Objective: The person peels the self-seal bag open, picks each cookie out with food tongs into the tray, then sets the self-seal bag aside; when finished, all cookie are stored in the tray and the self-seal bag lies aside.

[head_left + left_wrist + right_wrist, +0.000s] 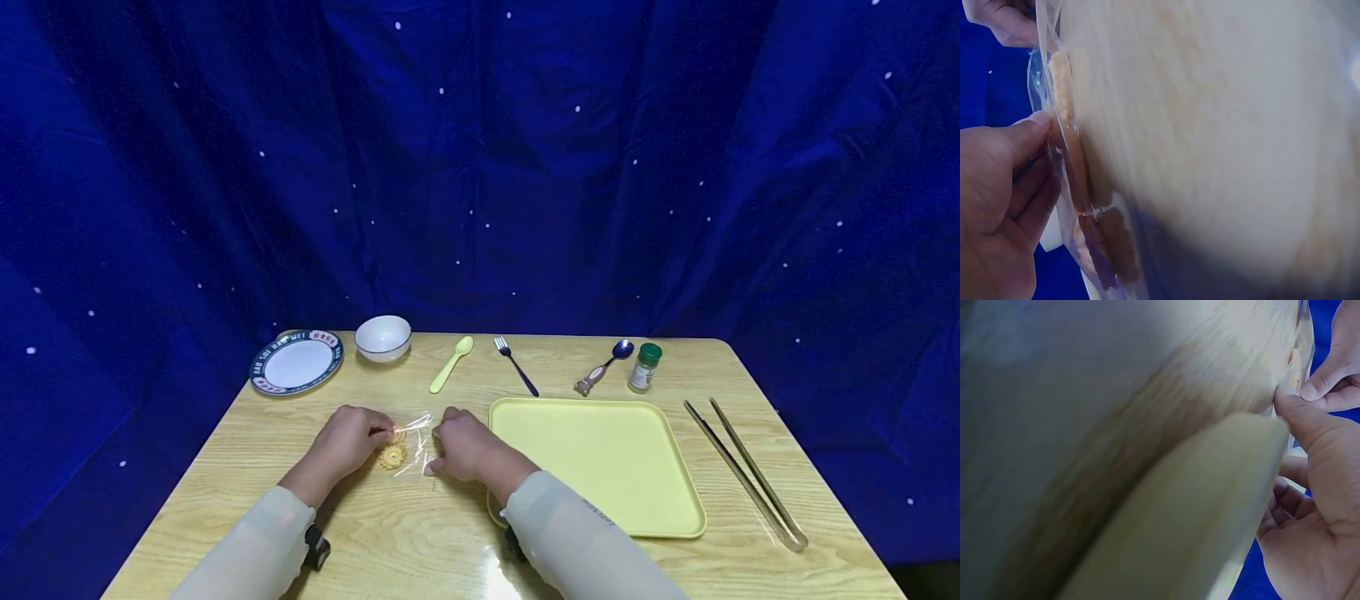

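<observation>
A clear plastic bag (pixel 422 446) with round, scalloped cookies (pixel 393 456) lies on the table between both hands. My left hand (pixel 354 435) pinches the bag's left side by the upper cookie, thumb against fingers. Edge-on in the left wrist view, cookies (pixel 1063 81) show through the film beside the left hand (pixel 1000 187). On the bag's right side rests my right hand (pixel 467 447), thumb and fingers spread apart. In the right wrist view the right hand (pixel 1329 481) has its thumb tip at the plastic, near the left fingers.
A yellow tray (pixel 585 467) lies right of the bag, partly under the right forearm. Metal tongs (pixel 746 475) are farther right. Along the back stand a plate (pixel 297 363), bowl (pixel 383 339), yellow spoon (pixel 452 364), fork (pixel 517 367), bear-handled spoon (pixel 603 368) and green-capped jar (pixel 645 368).
</observation>
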{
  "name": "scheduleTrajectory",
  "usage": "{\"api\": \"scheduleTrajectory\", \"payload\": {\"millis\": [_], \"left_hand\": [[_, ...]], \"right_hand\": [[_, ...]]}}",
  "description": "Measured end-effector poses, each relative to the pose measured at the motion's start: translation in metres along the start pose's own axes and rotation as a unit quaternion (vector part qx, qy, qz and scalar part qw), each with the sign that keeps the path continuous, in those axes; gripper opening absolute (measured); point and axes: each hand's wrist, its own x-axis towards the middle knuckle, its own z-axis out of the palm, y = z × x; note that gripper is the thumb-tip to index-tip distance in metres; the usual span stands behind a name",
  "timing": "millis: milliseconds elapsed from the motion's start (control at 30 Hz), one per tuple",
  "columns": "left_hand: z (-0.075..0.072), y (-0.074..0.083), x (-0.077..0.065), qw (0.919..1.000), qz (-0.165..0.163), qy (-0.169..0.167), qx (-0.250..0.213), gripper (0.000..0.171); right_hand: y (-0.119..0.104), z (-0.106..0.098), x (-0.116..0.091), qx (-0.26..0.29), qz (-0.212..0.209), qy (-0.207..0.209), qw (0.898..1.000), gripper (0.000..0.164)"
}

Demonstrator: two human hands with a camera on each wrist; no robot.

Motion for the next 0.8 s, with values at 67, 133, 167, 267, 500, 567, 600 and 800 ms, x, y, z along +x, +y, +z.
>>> {"api": "scheduleTrajectory", "payload": {"millis": [67,133,167,267,500,567,600,800], "left_hand": [[-0.0016,-0.0006,-0.0012,1.0000,-0.002,0.004,0.005,0.005],[-0.0030,-0.0012,-0.0022,0.9999,-0.006,0.010,0.009,0.004],[-0.0035,-0.0014,-0.0025,0.9998,-0.007,0.012,0.011,0.004],[-0.0052,-0.0013,-0.0031,0.9997,-0.003,0.018,0.019,0.004],[-0.0061,0.0005,-0.0022,0.9995,-0.008,0.015,0.025,0.005],[-0.0058,0.0001,-0.0018,0.9995,-0.010,0.016,0.027,0.005],[-0.0060,-0.0001,-0.0017,0.9994,-0.011,0.017,0.029,0.005],[-0.0094,-0.0014,-0.0012,0.9993,-0.011,0.024,0.025,0.004]], "right_hand": [[-0.0002,0.0003,0.0004,-0.001,0.000,-0.002,1.000,0.044],[-0.0004,-0.0001,0.0005,-0.001,0.000,-0.004,1.000,0.039],[-0.0005,-0.0005,0.0003,-0.001,0.001,-0.006,1.000,0.037],[-0.0011,-0.0026,-0.0004,-0.002,0.009,-0.014,1.000,0.037],[-0.0025,-0.0056,-0.0018,-0.013,0.030,-0.031,0.999,0.041],[-0.0030,-0.0059,-0.0017,-0.014,0.031,-0.034,0.999,0.041],[-0.0032,-0.0061,-0.0017,-0.013,0.031,-0.035,0.999,0.041],[-0.0045,-0.0077,-0.0024,-0.016,0.029,-0.035,0.999,0.043]]}}
